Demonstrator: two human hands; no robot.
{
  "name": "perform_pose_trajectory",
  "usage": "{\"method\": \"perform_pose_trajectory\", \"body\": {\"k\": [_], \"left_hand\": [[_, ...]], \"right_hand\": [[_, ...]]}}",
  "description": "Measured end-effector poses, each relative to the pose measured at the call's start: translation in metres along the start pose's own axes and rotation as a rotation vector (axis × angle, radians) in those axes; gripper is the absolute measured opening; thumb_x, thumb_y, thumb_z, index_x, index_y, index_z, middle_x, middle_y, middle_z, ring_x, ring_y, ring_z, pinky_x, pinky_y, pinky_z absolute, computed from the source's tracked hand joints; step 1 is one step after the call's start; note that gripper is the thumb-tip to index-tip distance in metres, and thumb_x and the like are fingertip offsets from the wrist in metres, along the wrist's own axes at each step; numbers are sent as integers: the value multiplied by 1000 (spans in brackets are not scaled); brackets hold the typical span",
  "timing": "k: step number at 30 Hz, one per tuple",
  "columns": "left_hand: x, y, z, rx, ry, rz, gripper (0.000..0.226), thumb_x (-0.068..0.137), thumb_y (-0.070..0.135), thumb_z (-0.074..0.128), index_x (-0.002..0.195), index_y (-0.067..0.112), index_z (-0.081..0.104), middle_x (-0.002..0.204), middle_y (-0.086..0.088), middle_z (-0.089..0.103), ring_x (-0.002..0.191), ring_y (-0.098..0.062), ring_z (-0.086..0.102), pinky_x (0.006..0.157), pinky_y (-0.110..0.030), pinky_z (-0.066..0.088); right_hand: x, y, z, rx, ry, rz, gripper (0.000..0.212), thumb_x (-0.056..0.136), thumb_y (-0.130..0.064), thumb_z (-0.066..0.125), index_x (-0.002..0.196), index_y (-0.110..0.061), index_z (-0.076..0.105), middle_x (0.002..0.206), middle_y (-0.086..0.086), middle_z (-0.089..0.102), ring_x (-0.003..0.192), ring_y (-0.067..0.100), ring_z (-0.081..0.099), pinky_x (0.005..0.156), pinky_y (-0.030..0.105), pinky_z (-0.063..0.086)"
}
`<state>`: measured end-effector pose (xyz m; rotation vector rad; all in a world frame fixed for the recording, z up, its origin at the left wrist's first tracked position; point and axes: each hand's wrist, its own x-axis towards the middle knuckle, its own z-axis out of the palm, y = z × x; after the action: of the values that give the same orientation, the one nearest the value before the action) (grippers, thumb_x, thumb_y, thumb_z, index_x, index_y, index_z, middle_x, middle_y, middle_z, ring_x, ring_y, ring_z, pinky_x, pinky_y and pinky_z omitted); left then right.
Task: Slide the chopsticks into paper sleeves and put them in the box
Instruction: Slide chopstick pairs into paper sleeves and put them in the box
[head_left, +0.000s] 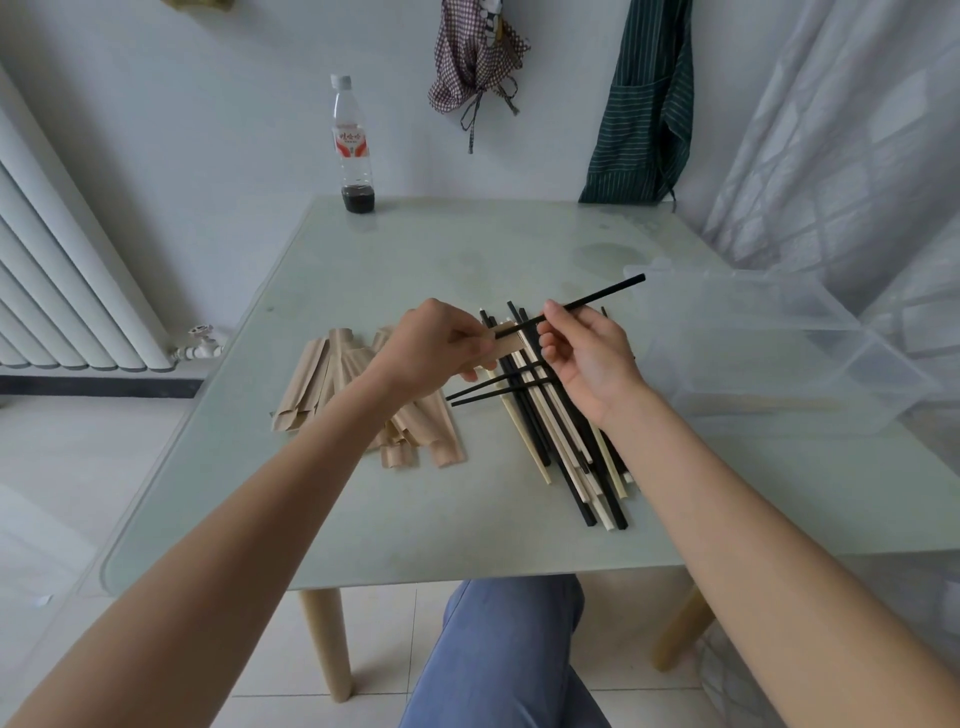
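Note:
My left hand grips a brown paper sleeve above the table, its open end facing right. My right hand pinches a black chopstick, whose lower tip sits in the mouth of that sleeve while its other end points up to the right. Under my hands lies a pile of black and pale chopsticks. A heap of empty paper sleeves lies to the left, partly hidden by my left arm. A clear plastic box stands at the right with something pale inside it.
The glass table has a plastic bottle with dark liquid at its far edge. Aprons hang on the wall behind. A radiator stands at the left and a curtain at the right. My knee shows below the table's near edge.

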<state>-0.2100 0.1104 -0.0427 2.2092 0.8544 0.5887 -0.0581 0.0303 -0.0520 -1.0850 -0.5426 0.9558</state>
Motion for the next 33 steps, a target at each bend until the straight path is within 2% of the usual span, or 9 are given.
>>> {"method": "perform_pose_trajectory", "body": {"k": [4, 11, 15, 17, 19, 23, 26, 30, 33], "left_hand": [[0, 1, 0, -28, 4, -19, 17, 91, 11, 57, 90, 5, 72, 82, -2, 74, 60, -5, 65, 61, -13, 50], [2, 4, 5, -14, -6, -21, 16, 90, 8, 54, 89, 7, 71, 73, 4, 70, 55, 0, 62, 54, -10, 49], [3, -5, 2, -25, 18, -55, 14, 91, 11, 56, 87, 11, 70, 77, 3, 72, 56, -2, 63, 58, -12, 50], [2, -12, 1, -3, 34, -82, 15, 91, 14, 56, 82, 16, 69, 73, 11, 70, 58, -4, 65, 63, -17, 52], [1, -17, 2, 6, 42, -97, 17, 90, 16, 57, 78, 21, 67, 70, 17, 68, 57, -1, 65, 61, -16, 50], [4, -20, 6, -26, 38, -101, 14, 90, 15, 57, 81, 17, 68, 71, 13, 69, 53, 3, 62, 55, -9, 47], [6, -20, 8, -32, 44, -98, 14, 90, 18, 58, 82, 16, 70, 74, 12, 70, 57, -2, 64, 61, -14, 50], [7, -23, 10, -49, 43, -98, 14, 90, 18, 58, 79, 20, 68, 75, 10, 71, 55, 1, 63, 54, -7, 45], [5, -23, 9, -54, 50, -106, 15, 90, 14, 57, 82, 15, 70, 76, 7, 71, 57, -4, 64, 55, -10, 47]], "right_hand": [[-1, -2, 3, -11, -36, 31, 11, 91, -10, 59, 80, -8, 60, 65, 0, 59, 57, 6, 54, 53, 13, 47], [4, 4, 5, -64, -59, 13, 12, 89, -8, 60, 77, -9, 60, 58, -3, 60, 53, 4, 54, 52, 12, 46], [9, 6, 1, -137, -54, 29, 20, 93, -24, 57, 79, -10, 61, 59, -1, 60, 53, 7, 55, 51, 15, 46], [14, 9, -7, -351, 2, 21, 27, 96, -30, 51, 84, -9, 62, 62, 3, 61, 54, 10, 56, 52, 17, 47], [17, 14, -16, -725, 32, 12, 20, 96, -21, 50, 90, -8, 64, 67, 4, 62, 56, 10, 57, 52, 16, 47], [21, 25, -19, -1150, -4, 45, 9, 93, -15, 57, 91, -9, 63, 67, 2, 63, 51, 6, 57, 40, 8, 40], [25, 28, -14, -1206, -12, 84, 11, 92, -17, 58, 86, -8, 57, 63, 4, 63, 46, 8, 56, 35, 9, 38], [30, 30, -8, -1244, -23, 149, 16, 91, -17, 60, 84, -3, 59, 64, 10, 65, 46, 10, 59, 40, 13, 47], [32, 31, -6, -1203, 8, 175, 14, 89, -12, 62, 87, 1, 62, 61, 12, 66, 40, 9, 60, 41, 14, 50]]}}
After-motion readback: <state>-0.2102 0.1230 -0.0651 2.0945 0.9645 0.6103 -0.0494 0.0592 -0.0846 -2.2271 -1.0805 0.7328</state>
